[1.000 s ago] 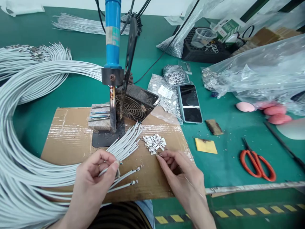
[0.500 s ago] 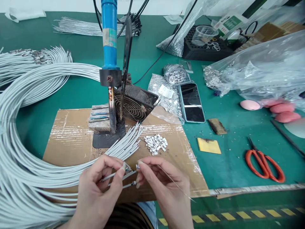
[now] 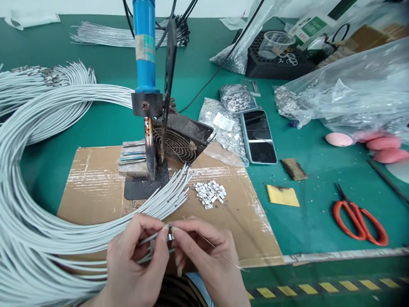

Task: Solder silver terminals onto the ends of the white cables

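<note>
My left hand [image 3: 139, 256] is closed in a pinch around the end of a white cable [image 3: 147, 239]. My right hand [image 3: 206, 251] meets it fingertip to fingertip, pinching a small connector [image 3: 170, 236] against the cable's tip; the fingers partly hide it. A thin, solder-like wire [image 3: 234, 265] also runs through the right hand and trails out to the right. Below the fingers more white cables pass, mostly covered. Just beyond my hands lie a fanned bundle of white cable ends [image 3: 169, 194] and a pile of small white-and-silver connectors [image 3: 210, 192], both on cardboard [image 3: 243, 226].
A blue-handled soldering iron [image 3: 144, 47] stands upright in a stand before a small fan [image 3: 177, 143]. Coiled white cables [image 3: 19, 204] fill the left. Rightward lie a phone [image 3: 259, 136], a yellow sponge [image 3: 283, 195], red-handled scissors [image 3: 359, 221] and plastic bags of parts [image 3: 348, 89].
My right hand has moved left, bringing the small connector from a short gap away up to the cable end in my left hand. The left hand has barely moved.
</note>
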`<action>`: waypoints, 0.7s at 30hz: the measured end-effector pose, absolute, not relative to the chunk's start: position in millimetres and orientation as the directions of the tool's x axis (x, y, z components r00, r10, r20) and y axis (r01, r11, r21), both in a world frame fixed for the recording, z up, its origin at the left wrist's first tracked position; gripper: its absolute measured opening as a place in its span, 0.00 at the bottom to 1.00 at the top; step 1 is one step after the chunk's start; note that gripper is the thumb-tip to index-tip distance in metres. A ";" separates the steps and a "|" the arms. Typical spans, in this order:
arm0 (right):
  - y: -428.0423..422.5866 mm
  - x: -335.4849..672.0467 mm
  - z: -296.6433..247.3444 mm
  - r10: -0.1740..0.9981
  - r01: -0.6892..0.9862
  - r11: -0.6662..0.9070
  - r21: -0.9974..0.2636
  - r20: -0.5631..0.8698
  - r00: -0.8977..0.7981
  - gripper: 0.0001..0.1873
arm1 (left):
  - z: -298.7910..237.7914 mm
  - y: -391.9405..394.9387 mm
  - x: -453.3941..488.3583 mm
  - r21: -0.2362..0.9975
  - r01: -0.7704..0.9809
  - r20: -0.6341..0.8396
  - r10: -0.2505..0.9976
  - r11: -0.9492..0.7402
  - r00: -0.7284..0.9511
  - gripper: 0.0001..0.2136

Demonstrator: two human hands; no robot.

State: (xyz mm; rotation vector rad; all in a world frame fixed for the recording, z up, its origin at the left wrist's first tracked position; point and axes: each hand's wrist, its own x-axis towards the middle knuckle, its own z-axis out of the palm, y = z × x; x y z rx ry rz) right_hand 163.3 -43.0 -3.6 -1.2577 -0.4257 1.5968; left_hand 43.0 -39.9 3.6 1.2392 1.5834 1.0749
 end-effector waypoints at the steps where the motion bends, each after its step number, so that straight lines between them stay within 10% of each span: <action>1: -43.0 162.5 -3.0 0.855 -0.495 -0.419 -0.761 -0.514 0.066 0.13 | 2.7 -40.4 43.4 0.955 0.268 -0.085 0.985 0.124 -0.152 0.07; 15: -55.7 145.7 -12.9 0.839 -0.498 -0.329 -0.802 -0.491 0.237 0.14 | -1.7 -51.1 44.5 0.948 0.111 -0.288 0.952 0.298 -0.102 0.14; 21: -64.4 137.8 -25.5 0.883 -0.043 0.032 -0.999 0.008 0.469 0.07 | -4.5 -51.5 36.2 0.906 0.006 -0.421 0.905 0.422 -0.060 0.18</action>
